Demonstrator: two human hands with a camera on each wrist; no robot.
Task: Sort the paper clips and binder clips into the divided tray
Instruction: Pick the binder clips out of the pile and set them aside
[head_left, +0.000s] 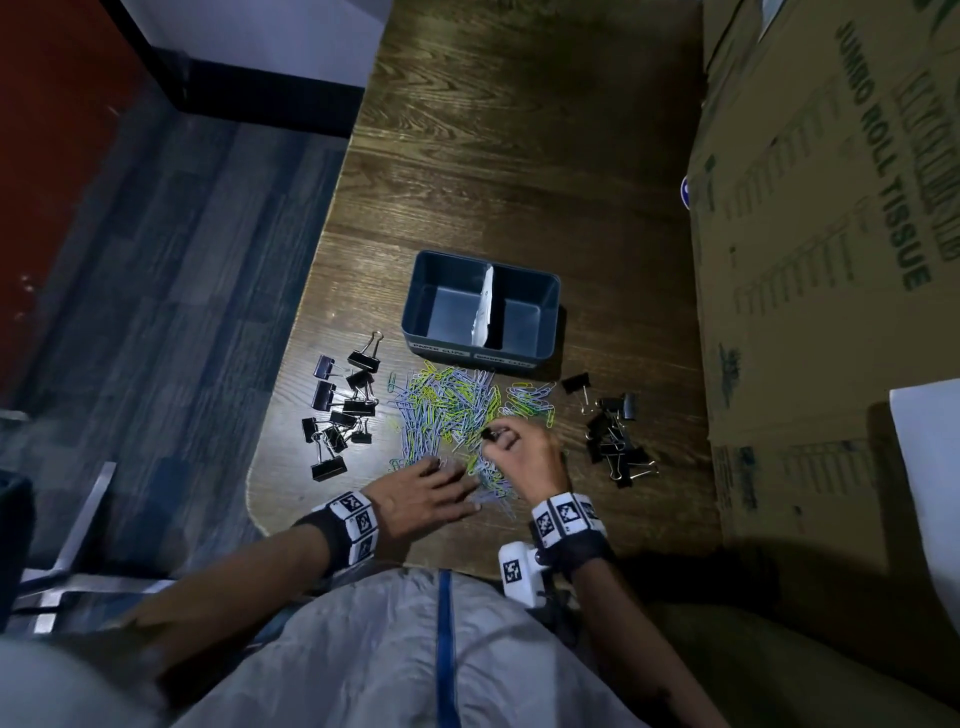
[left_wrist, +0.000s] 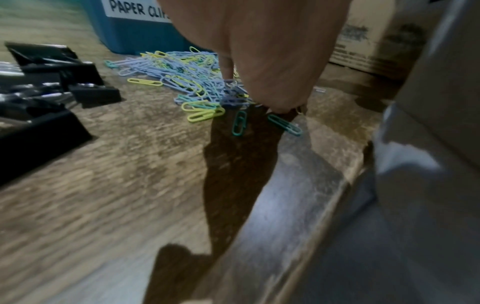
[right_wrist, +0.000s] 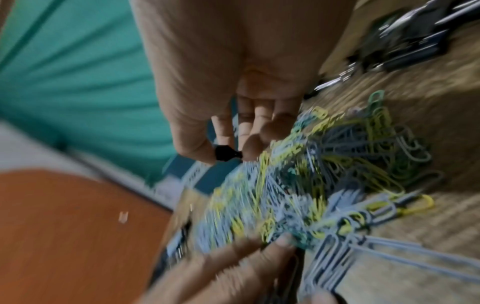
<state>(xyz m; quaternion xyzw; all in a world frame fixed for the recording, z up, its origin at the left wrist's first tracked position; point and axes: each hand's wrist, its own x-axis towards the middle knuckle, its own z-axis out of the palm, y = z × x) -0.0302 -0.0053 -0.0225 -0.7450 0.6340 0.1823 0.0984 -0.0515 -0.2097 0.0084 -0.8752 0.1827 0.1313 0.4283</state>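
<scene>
A blue divided tray (head_left: 558, 312) stands empty, a white paper divider (head_left: 484, 306) across its middle and a "PAPER CLIPS" label (left_wrist: 137, 9) on its front. Before it lies a heap of blue, yellow and green paper clips (head_left: 452, 410) (left_wrist: 187, 80) (right_wrist: 324, 185). Black binder clips lie in a left group (head_left: 340, 410) (left_wrist: 52, 82) and a right group (head_left: 613, 441) (right_wrist: 405, 41). My left hand (head_left: 452, 478) rests flat on the heap's near edge, fingers straight. My right hand (head_left: 496, 436) pinches a small black binder clip (head_left: 489, 434) (right_wrist: 226, 155) just above the heap.
A large cardboard box (head_left: 831, 260) labelled "JUMBO ROLL TISSUE" walls the table's right side. The wooden table (head_left: 519, 156) ends in a rounded edge at the left, with floor (head_left: 156, 312) below. Bare wood stretches beyond the tray.
</scene>
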